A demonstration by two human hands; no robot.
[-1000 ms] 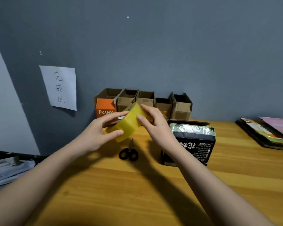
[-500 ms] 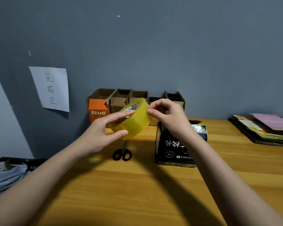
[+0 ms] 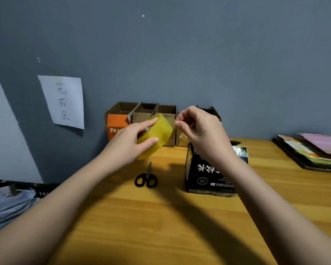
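left grip (image 3: 127, 143) curled round yellow tape roll (image 3: 158, 135); right grip (image 3: 202, 131) pinching tape end (image 3: 174, 124), seemingly.

Left forearm (image 3: 65, 197): bare, enters from lower left corner, angles up toward centre. Left hand (image 3: 128, 144): back toward camera, wrist straight, thumb and fingers (image 3: 149, 122) spread round round yellow roll of adhesive tape (image 3: 161, 131), gripping it from left side, held in air.

Right forearm (image 3: 266, 188): bare, enters from lower right corner, angles up and inward. Right hand (image 3: 201, 131): back toward camera, fingers curled, thumb and forefinger tips pressed together just beside roll's right rim, pinching loose clear tape end (image 3: 182, 137). Hands close together, not touching.
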